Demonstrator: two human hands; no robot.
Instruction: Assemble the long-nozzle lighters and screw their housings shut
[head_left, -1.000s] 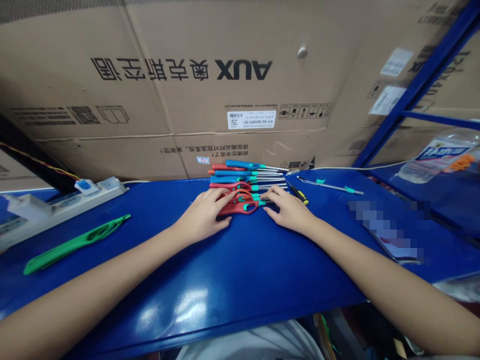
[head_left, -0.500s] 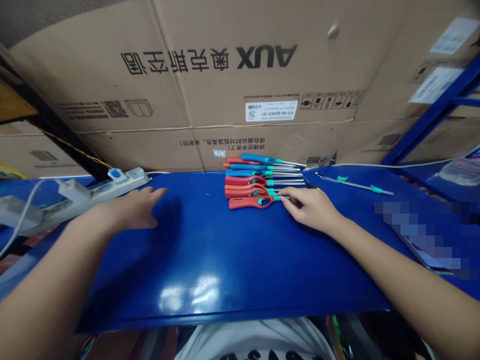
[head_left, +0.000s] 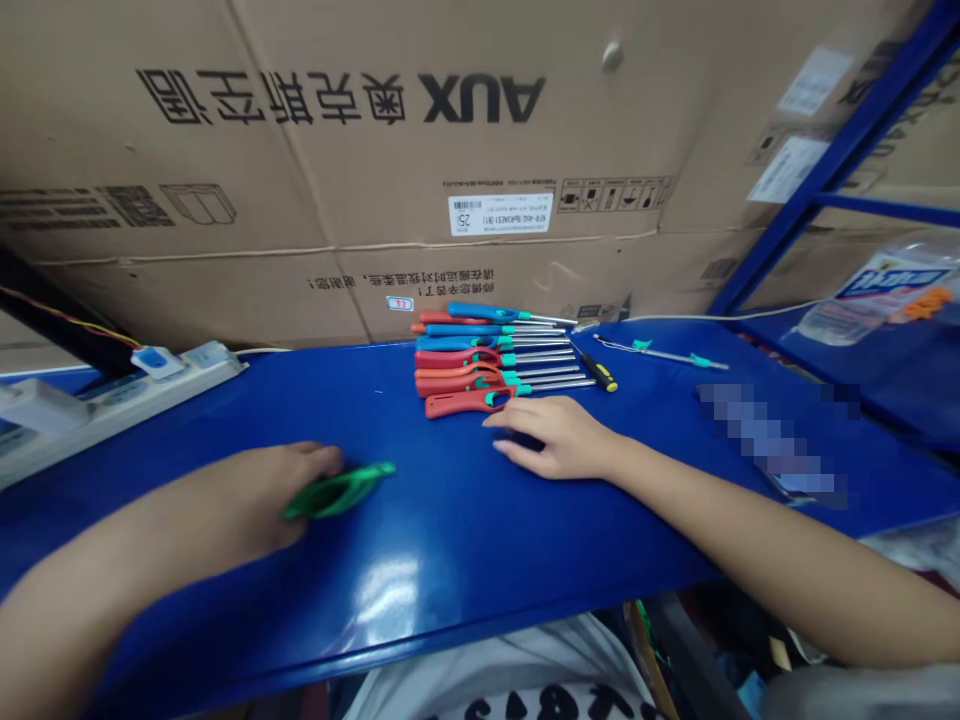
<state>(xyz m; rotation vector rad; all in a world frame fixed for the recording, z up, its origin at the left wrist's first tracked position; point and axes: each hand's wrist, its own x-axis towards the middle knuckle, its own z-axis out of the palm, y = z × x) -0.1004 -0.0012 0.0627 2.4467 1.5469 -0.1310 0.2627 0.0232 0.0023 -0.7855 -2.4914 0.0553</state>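
My left hand (head_left: 255,490) is closed on a green, elongated piece (head_left: 341,492), held over the left part of the blue table (head_left: 420,560). Motion blurs that piece, so its kind is unclear. My right hand (head_left: 551,437) hovers low over the table with thumb and fingers apart and nothing between them. Its fingertips are beside the nearest red stick lighter (head_left: 457,403); I cannot tell whether they touch it. Behind lies a row of several red, orange and blue stick lighters, including a blue one (head_left: 480,312), their metal tubes pointing right.
A yellow-and-black screwdriver (head_left: 602,375) lies right of the lighters, near a thin metal rod with green fittings (head_left: 667,355). A white power strip (head_left: 150,395) is at the left. A large cardboard box (head_left: 360,220) stands behind; a clear plastic bottle (head_left: 862,300) lies at right.
My left hand, empty before, has come nearer and holds the green piece. My right hand has let go of the nearest lighter's metal tube. The view has turned right.
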